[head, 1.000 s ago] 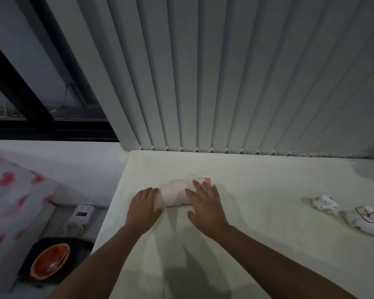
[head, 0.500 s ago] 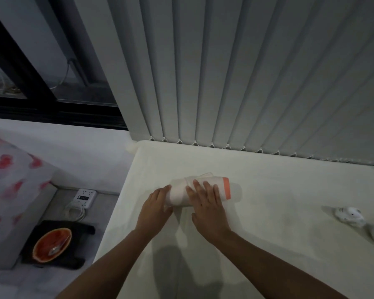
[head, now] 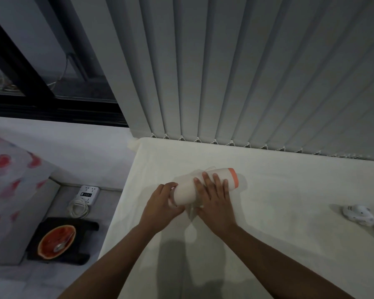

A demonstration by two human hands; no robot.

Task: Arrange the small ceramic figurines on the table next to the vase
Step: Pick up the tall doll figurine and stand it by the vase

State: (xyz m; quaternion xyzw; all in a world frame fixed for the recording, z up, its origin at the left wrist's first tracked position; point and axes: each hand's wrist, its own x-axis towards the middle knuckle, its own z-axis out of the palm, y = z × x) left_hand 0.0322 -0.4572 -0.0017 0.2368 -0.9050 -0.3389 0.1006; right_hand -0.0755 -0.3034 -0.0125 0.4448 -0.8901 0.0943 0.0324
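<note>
the white vase [head: 205, 186] with the orange rim has come out of its thin wrapping over the last second, lying sideways on the table [head: 279, 255], left hand [head: 162, 209] cupping its base, right hand [head: 214, 198] flat on top, one figurine [head: 357, 215] waiting well apart at right.

A: What colour is the table [head: 268, 190]?

B: Cream-white all over, no pattern. The cylinder [head: 205, 186] lying on it is white too, with an orange band at its right end.

A: And right of the cylinder?

B: A white figurine [head: 357, 214] with small dark spots.

A: Behind the table?

B: Plain grey vertical blinds [head: 246, 72].

A: Left of the table?

B: An orange-red bowl [head: 57, 241] on a black tray [head: 78, 225], a white power strip [head: 88, 192], and pale fabric [head: 11, 180] printed with red blotches.
</note>
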